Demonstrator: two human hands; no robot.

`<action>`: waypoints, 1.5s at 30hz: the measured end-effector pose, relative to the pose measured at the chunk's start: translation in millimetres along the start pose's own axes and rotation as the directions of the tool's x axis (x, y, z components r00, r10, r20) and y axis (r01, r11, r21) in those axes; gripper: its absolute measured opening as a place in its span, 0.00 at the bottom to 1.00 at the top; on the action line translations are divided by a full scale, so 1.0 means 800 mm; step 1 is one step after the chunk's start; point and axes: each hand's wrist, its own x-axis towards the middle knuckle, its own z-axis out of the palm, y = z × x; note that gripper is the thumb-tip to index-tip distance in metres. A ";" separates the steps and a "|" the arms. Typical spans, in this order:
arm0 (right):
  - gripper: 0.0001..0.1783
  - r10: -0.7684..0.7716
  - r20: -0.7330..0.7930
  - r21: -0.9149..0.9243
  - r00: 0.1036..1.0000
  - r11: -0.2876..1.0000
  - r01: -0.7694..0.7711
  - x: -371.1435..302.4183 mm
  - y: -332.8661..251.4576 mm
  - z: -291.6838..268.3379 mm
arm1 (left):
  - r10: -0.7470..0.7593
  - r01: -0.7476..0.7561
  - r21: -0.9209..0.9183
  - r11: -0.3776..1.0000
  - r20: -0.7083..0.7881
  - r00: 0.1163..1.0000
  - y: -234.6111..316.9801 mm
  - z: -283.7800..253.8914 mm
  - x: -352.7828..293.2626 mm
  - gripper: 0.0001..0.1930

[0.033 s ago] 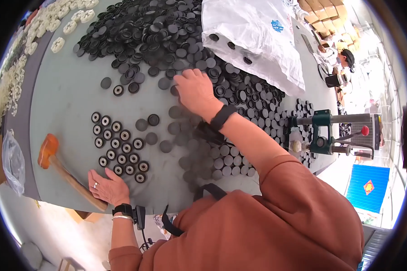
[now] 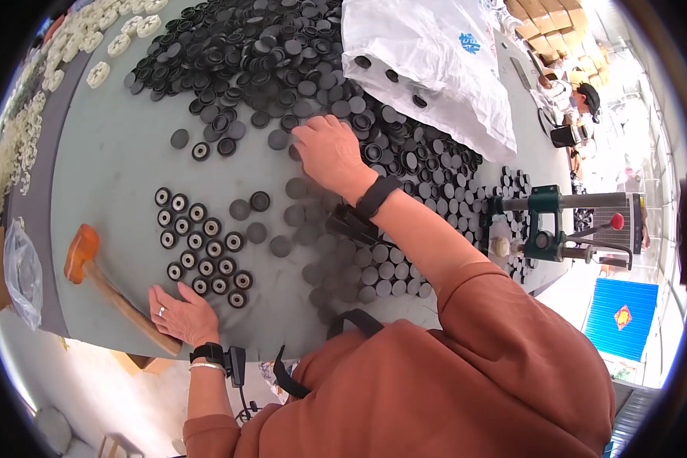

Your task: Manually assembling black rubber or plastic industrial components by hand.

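Observation:
My left hand point(image 2: 185, 314) lies palm down with its fingers apart, holding nothing. It rests between the wooden handle of an orange-headed mallet point(image 2: 82, 254) and a group of black round wheels with metal centres point(image 2: 206, 267). Farther up, my right hand point(image 2: 330, 153) is over loose black round caps point(image 2: 356, 104), at the near edge of a large heap point(image 2: 267, 53). Its fingers are bent downward and close together, their tips mostly hidden. One dark cap shows partly beside the thumb side of this hand. More caps point(image 2: 280, 246) lie on the table between both hands, some blurred.
A white plastic sack point(image 2: 427, 76) lies over the caps. To the right stands a green hand press point(image 2: 542, 221) with a red knob. White plastic parts point(image 2: 98, 74) and a clear bag point(image 2: 23, 275) line the left side. A person point(image 2: 580, 99) sits at the far right.

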 end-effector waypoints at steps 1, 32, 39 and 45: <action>0.09 -0.002 0.001 0.007 1.000 1.000 0.002 0.004 -0.004 0.008 | -0.003 0.003 0.006 1.000 -0.001 1.000 -0.001 0.001 0.000 0.26; 0.17 0.094 0.248 0.603 0.964 0.764 -0.230 0.095 -0.008 0.071 | -0.016 0.016 0.032 0.999 -0.010 1.000 -0.001 0.002 -0.001 0.26; 0.19 0.111 0.357 0.598 0.927 0.736 -0.318 0.083 -0.001 0.038 | -0.007 0.007 0.040 0.999 -0.019 1.000 -0.003 0.002 -0.002 0.26; 0.10 -0.126 0.038 0.220 0.991 0.969 0.114 0.070 -0.034 0.046 | -0.001 0.002 0.044 0.999 -0.034 0.999 -0.003 0.005 -0.001 0.25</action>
